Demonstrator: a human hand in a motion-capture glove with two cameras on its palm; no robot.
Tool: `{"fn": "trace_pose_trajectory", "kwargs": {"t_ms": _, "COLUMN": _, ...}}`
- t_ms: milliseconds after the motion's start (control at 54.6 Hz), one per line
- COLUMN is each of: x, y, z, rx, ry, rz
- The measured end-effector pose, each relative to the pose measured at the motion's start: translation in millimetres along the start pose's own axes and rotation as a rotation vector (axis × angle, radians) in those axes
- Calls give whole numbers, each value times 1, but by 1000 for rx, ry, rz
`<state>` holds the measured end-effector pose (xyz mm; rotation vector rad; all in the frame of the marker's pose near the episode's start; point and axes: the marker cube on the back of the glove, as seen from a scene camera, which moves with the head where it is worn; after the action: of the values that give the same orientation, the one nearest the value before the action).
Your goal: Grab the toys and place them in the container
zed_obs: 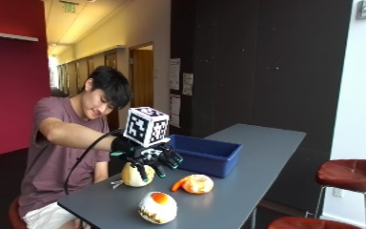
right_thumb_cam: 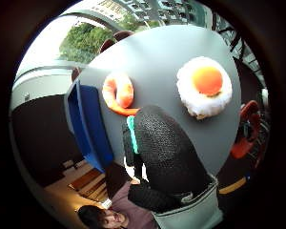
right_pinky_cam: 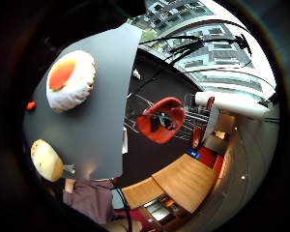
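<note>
Nearest the table's front end sits the egg toy (zed_obs: 157, 207), white with an orange middle, and nothing touches it. Just behind it lie the shrimp (zed_obs: 194, 183) and a pale round toy (zed_obs: 135, 176), all on the grey table (zed_obs: 259, 157). The gloved right hand (zed_obs: 146, 157) hangs just over the round toy with its fingers pointing down and spread. It holds nothing, as far as I can see. I think it is about to pick one toy, but I cannot tell which. The round toy looks smooth, so it may slip or roll away if the fingers only catch its top. It also sits close to the table edge, so a bump could knock it off. Farther back, next to the shrimp, is the blue bin (zed_obs: 209, 155). I cannot see any toys inside it from here.
</note>
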<state>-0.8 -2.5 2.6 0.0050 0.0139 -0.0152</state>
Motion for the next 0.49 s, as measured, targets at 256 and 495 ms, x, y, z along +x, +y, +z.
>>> {"fn": "trace_pose_trajectory", "kwargs": {"t_ms": 256, "x": -11, "y": -32, "z": 35, "rx": -28, "ry": -4, "rz": -16}}
{"fn": "trace_pose_trajectory", "kwargs": {"t_ms": 495, "x": -9, "y": -50, "z": 89, "rx": -104, "ry": -1, "rz": -4}}
